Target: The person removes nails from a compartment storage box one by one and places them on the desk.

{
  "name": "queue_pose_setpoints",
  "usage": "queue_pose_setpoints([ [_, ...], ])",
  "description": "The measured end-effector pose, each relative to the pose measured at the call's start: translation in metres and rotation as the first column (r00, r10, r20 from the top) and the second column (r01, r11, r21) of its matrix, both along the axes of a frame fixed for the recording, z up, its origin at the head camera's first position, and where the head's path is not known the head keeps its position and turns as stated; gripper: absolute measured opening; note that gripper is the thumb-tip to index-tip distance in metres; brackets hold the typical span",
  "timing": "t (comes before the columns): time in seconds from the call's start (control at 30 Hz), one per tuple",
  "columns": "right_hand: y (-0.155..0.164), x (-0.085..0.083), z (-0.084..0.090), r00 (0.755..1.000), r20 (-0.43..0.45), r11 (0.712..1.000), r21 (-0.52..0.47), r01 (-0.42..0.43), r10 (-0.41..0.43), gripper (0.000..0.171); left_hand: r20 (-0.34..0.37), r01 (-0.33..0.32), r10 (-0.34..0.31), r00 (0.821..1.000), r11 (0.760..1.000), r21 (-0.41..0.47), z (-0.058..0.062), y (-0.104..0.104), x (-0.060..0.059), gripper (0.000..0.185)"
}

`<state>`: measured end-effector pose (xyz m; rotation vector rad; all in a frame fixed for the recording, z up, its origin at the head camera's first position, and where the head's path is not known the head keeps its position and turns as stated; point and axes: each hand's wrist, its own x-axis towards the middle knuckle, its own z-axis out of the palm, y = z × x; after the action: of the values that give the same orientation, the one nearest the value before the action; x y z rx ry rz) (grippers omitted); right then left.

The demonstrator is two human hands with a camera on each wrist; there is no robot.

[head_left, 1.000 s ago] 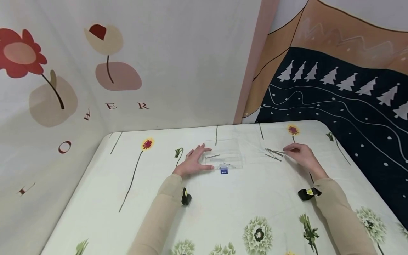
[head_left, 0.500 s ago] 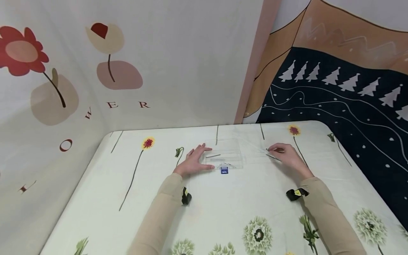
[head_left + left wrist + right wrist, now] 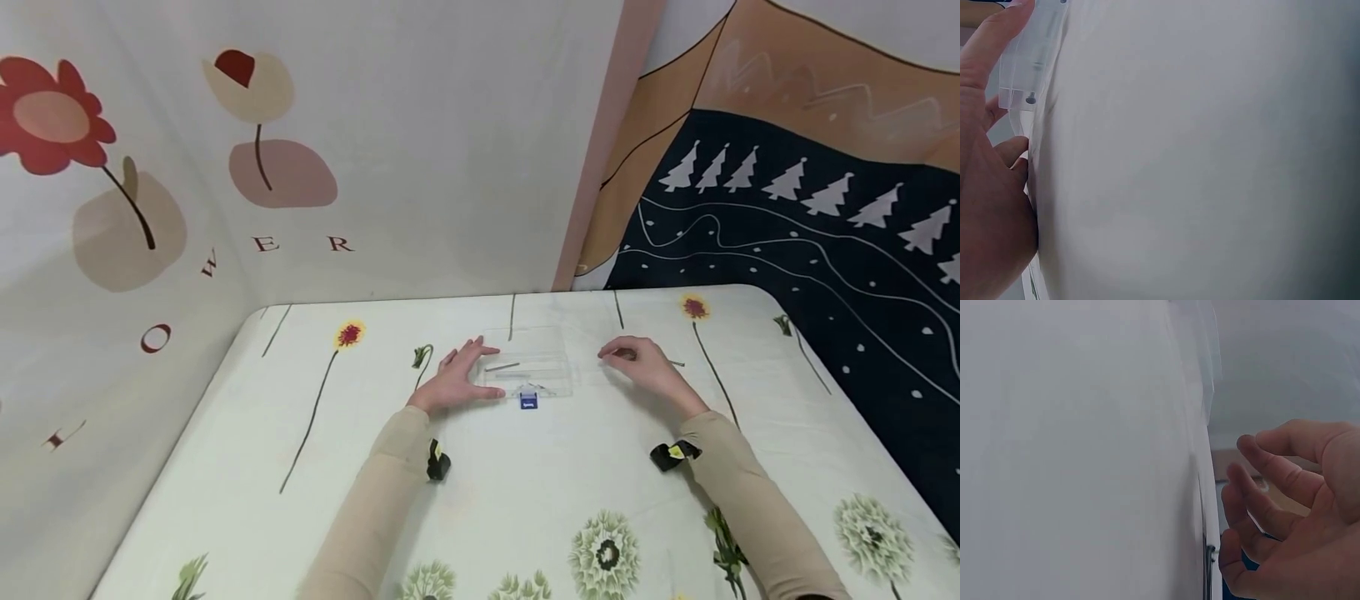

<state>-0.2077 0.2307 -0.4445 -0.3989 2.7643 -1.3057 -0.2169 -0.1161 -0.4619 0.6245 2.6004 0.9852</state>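
A clear plastic box point(image 3: 534, 354) with a blue latch point(image 3: 528, 402) lies on the flowered tablecloth point(image 3: 525, 483), with a thin metal rod point(image 3: 502, 367) inside it. My left hand point(image 3: 457, 379) rests flat against the box's left side, fingers straight. In the left wrist view its thumb point(image 3: 991, 37) touches the box corner point(image 3: 1029, 69). My right hand point(image 3: 637, 365) hovers just right of the box with loosely curved fingers point(image 3: 1272, 487). Whether it holds a rod is hidden. One rod tip point(image 3: 677, 363) shows behind that hand, and a dark rod point(image 3: 1208, 575) lies beneath it.
Printed cloth walls stand behind the table point(image 3: 420, 167) and along its right side point(image 3: 787, 208). The table's right edge point(image 3: 840, 392) runs close to the right arm. Black straps circle both wrists point(image 3: 437, 460) point(image 3: 670, 454).
My right hand has moved left from the pile of rods to just beside the box, now covering most of the rods. The left hand and the box have stayed put.
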Motion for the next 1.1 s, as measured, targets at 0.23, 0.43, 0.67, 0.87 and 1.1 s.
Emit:
queue_pose_setpoints([
  [0.23,-0.018,-0.003,0.001,0.999,0.009,0.999,-0.004,-0.052,0.052,0.016,0.006,0.001,-0.001,1.000,1.000,0.015,0.001,0.001,0.001,0.078],
  [0.43,-0.034,-0.005,0.003,0.996,-0.003,0.996,-0.038,-0.084,0.084,0.016,0.000,0.024,-0.024,1.000,1.000,-0.004,0.003,0.001,0.002,0.081],
  [0.67,-0.051,-0.008,0.006,0.989,-0.010,0.985,-0.092,-0.145,0.145,0.016,-0.014,0.050,-0.051,0.999,0.998,-0.039,0.005,0.002,0.002,0.082],
  [0.87,-0.061,-0.012,0.004,0.976,-0.032,0.967,-0.133,-0.219,0.217,0.016,-0.013,0.044,-0.045,0.999,0.997,-0.062,0.004,0.003,0.000,0.079],
  [1.1,-0.073,-0.015,0.005,0.954,-0.004,0.944,-0.146,-0.296,0.299,0.019,-0.019,0.038,-0.040,0.999,0.995,-0.091,0.003,0.003,0.001,0.079],
])
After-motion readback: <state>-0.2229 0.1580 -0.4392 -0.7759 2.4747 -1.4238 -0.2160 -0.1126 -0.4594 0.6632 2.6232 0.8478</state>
